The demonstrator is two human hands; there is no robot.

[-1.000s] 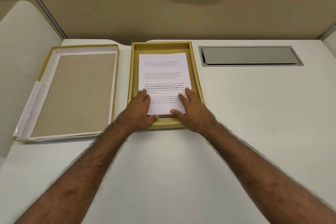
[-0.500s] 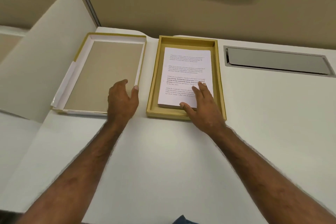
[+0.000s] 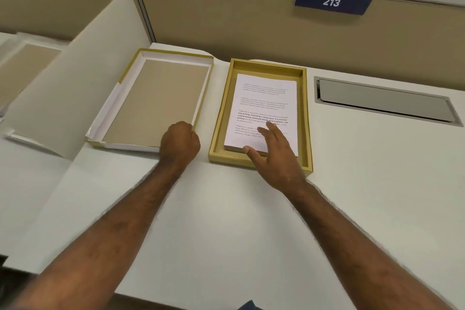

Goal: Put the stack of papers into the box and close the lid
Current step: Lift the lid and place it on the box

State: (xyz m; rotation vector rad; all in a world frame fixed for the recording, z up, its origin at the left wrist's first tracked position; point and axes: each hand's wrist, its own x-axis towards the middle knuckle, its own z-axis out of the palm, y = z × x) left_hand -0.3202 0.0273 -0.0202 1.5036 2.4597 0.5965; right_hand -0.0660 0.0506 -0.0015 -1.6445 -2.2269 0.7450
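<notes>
Under the right hand's fingers (image 3: 270, 131) lies a stack of papers (image 3: 264, 111), white, matt and smooth, printed with fine dark text. Around it the box (image 3: 305, 118) looks like mustard-yellow card with a dull, even finish. Beyond the curled fingers of the left hand (image 3: 180, 141), the lid (image 3: 161, 100) shows a raw grey-brown board panel, slightly coarse, edged in smooth white paper. The desk (image 3: 226, 209) is a pale, matt laminate; to the right of the fingers a cable hatch (image 3: 385, 100) looks like brushed grey metal.
</notes>
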